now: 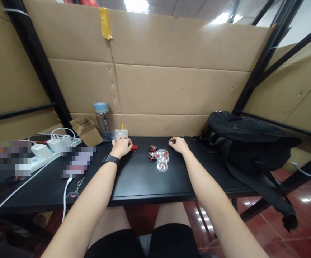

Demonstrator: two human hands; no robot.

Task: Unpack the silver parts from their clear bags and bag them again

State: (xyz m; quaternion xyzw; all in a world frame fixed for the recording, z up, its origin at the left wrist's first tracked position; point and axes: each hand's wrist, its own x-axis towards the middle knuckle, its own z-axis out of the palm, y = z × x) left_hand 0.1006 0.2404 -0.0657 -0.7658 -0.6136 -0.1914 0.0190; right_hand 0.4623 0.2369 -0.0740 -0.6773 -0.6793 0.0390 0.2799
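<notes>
My left hand point(121, 147), with a dark band on its wrist, rests on the far part of the black table. Its fingers curl down beside a bundle of red cord point(135, 147); whatever may be under them is hidden. Just behind it sits a small clear plastic bag point(121, 133). Farther right, my right hand point(180, 144) has its fingers closed on a small shiny piece point(171, 142), mostly covered. Between the hands lie several clear round plastic discs point(162, 165) with red middles, partly overlapping. Dark discs with red cord point(152, 153) touch them on the left.
A bottle with a blue lid point(101, 122) and an open cardboard box point(86, 130) stand at the back left. Power strips point(43, 159) with white cables lie left. A black bag point(249, 143) fills the right side. Cardboard panels point(158, 89) wall the back.
</notes>
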